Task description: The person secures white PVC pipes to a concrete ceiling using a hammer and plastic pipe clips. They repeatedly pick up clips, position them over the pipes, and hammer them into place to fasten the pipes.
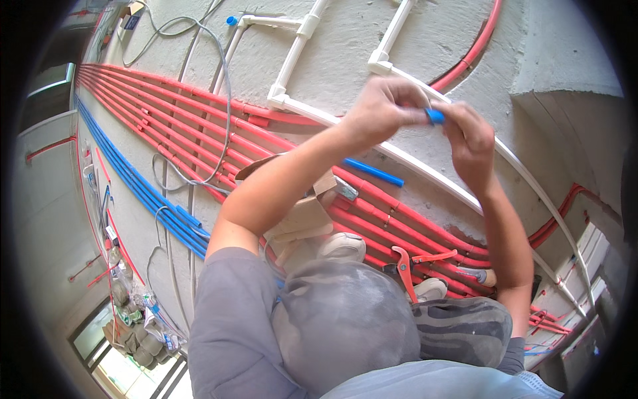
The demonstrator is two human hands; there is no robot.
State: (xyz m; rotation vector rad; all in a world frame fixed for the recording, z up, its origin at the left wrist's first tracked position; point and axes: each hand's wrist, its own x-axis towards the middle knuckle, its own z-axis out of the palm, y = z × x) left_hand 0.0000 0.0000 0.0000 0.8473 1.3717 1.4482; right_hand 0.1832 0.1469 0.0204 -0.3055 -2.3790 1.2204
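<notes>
My left hand [384, 110] and my right hand [470, 136] are raised together over the floor, beside the white pipes. Between their fingertips is a small blue piece [435, 116], perhaps a pipe plug. My right fingers are curled onto it, and my left thumb meets it from the other side. The left fingers are bent and blurred, so whether they hold anything else is hidden. Beneath my arms, a short blue pipe [375, 171] lies by the red pipes [306, 147]. A red-handled pipe cutter [405, 266] rests near my shoes [342, 247].
White pipes [292, 63] with elbows run across the floor; one end carries a blue plug [231, 20]. Blue pipes [143, 183] lie along the left. An open cardboard box [302, 223] stands by my left foot, and a grey cable [226, 86] loops over the pipes.
</notes>
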